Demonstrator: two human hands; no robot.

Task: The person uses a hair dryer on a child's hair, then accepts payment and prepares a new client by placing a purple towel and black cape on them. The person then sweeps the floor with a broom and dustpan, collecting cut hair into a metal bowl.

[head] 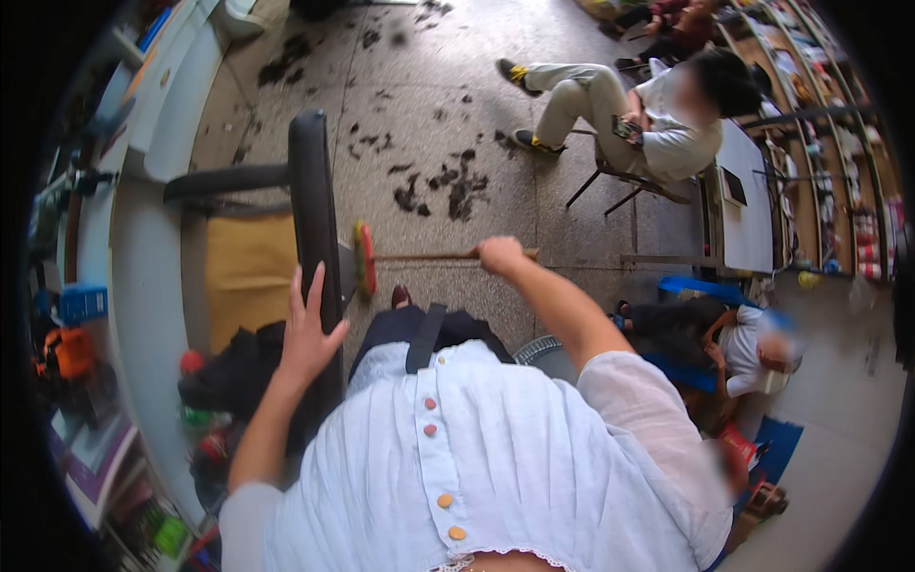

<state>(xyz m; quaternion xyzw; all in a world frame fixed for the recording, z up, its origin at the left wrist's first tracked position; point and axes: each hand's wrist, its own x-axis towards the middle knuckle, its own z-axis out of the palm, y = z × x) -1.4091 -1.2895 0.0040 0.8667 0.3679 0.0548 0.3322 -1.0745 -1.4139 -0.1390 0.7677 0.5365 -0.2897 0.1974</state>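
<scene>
My right hand (500, 255) grips the wooden handle (429, 256) of a broom near its end. The broom's red head (367, 259), with yellow-green bristles, is on the left, close beside a black padded chair (314, 193). My left hand (306, 325) lies against the chair's dark upholstery with fingers spread. On the speckled floor (493, 114) ahead are scattered clumps of dark hair (461, 186). More hair (286, 58) lies farther off at the upper left.
A person (672, 121) sits on a chair at upper right, holding a phone. Another seated person (750, 350) is at right, with others at the far top. A round grey-green tub (547, 352) stands by my right side. Shelves (836, 143) line the right; a white counter (146, 286) runs left.
</scene>
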